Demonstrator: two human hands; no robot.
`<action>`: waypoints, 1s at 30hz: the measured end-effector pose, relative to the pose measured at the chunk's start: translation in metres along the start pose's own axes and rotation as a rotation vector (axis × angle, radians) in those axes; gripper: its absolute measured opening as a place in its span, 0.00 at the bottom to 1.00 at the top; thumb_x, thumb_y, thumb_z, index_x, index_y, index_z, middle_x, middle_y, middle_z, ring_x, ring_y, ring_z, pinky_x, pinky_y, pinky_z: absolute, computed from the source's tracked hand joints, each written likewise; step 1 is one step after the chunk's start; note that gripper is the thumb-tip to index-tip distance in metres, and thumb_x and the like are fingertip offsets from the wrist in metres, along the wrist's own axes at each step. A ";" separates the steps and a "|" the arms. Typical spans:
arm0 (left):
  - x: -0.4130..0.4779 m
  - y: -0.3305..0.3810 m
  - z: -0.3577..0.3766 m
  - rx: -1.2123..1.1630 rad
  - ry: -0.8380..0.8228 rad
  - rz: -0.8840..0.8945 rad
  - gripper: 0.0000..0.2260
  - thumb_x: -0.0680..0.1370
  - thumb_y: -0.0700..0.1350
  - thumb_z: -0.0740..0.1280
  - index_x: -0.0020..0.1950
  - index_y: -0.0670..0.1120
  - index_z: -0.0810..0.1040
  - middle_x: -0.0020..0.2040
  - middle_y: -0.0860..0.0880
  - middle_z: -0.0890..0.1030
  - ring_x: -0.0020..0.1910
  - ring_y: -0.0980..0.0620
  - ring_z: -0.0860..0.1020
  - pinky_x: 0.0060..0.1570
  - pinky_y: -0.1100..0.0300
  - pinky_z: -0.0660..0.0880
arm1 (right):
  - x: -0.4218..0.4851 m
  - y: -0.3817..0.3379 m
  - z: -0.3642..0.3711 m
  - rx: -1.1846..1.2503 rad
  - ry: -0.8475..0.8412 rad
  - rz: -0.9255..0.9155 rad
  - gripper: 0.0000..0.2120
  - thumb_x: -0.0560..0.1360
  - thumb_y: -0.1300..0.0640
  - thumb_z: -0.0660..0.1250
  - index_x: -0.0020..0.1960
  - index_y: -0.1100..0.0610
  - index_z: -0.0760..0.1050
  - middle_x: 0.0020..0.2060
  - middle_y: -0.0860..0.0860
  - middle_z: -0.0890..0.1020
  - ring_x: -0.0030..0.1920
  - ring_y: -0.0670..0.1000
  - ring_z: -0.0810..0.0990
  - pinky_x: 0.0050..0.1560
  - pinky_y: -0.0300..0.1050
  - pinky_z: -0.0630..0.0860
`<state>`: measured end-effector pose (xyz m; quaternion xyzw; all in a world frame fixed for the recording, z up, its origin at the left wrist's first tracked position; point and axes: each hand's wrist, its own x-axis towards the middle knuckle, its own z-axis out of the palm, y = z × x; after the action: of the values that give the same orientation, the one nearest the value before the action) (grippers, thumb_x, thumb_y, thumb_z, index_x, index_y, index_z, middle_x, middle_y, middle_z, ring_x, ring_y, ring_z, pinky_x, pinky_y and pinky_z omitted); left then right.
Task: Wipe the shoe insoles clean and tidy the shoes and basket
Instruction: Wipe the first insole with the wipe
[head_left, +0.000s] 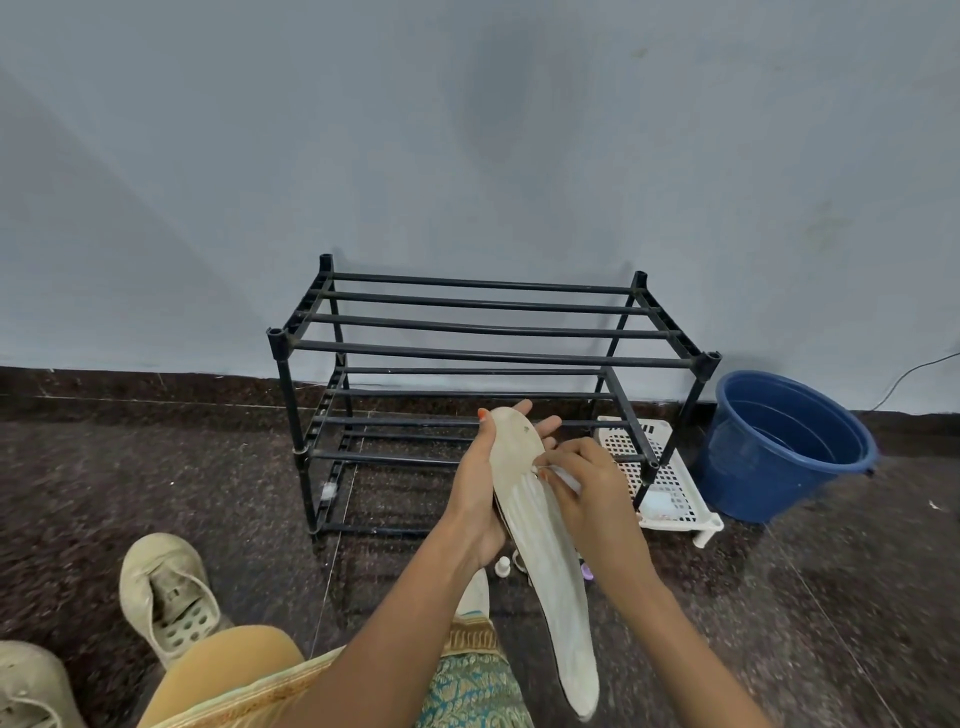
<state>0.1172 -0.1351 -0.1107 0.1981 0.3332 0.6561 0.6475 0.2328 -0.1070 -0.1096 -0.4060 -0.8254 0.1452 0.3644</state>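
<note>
While the left hand (480, 499) holds the insole (545, 551) up at the middle of the frame, I see its fingers lying behind the toe end and its thumb hooked over the left edge, so the insole is gripped lengthwise with the heel end pointing down toward the lower edge of the picture. The right hand (589, 483) sits against the insole's right edge, about a third of the way down from the toe, and its fingers pinch a white wipe (563, 474) pressed onto the pale surface.

Behind the hands stands a black shoe rack (493, 332) against the blue-grey wall (467, 130), both tiers bare bars. At its right foot a white basket (670, 499) of perforated plastic lies on the floor (156, 467), partly under the lower tier. Just beside that, to the right, is a blue bucket (784, 447); I cannot tell whether it holds water.

At the lower left a worn beige shoe (166, 592) lies on the dark speckled floor with its opening toward me, and a second shoe (31, 686) is cut off by the corner of the frame. Below the left wrist a small white bottle (502, 566) stands on the floor.
</note>
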 end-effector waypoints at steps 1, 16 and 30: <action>0.000 0.000 0.000 0.005 -0.005 -0.007 0.23 0.81 0.59 0.46 0.64 0.51 0.73 0.59 0.47 0.81 0.62 0.48 0.76 0.59 0.50 0.74 | 0.000 -0.001 -0.001 0.003 0.006 0.015 0.06 0.71 0.68 0.68 0.45 0.62 0.80 0.41 0.48 0.73 0.45 0.51 0.74 0.45 0.30 0.64; -0.001 0.000 0.002 0.026 -0.002 -0.034 0.24 0.81 0.59 0.47 0.64 0.50 0.74 0.58 0.45 0.81 0.54 0.48 0.81 0.50 0.54 0.78 | 0.006 -0.006 0.001 -0.008 0.053 -0.016 0.06 0.71 0.69 0.67 0.46 0.62 0.80 0.42 0.53 0.77 0.45 0.54 0.75 0.46 0.32 0.66; 0.002 0.000 0.000 -0.023 0.015 -0.028 0.24 0.81 0.60 0.45 0.60 0.49 0.75 0.57 0.45 0.82 0.51 0.51 0.82 0.48 0.56 0.79 | -0.002 -0.023 0.006 0.091 -0.017 0.069 0.07 0.73 0.67 0.65 0.48 0.61 0.80 0.42 0.48 0.74 0.47 0.50 0.74 0.47 0.32 0.67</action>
<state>0.1172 -0.1334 -0.1111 0.1811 0.3332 0.6523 0.6563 0.2169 -0.1227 -0.1027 -0.4160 -0.8066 0.1984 0.3701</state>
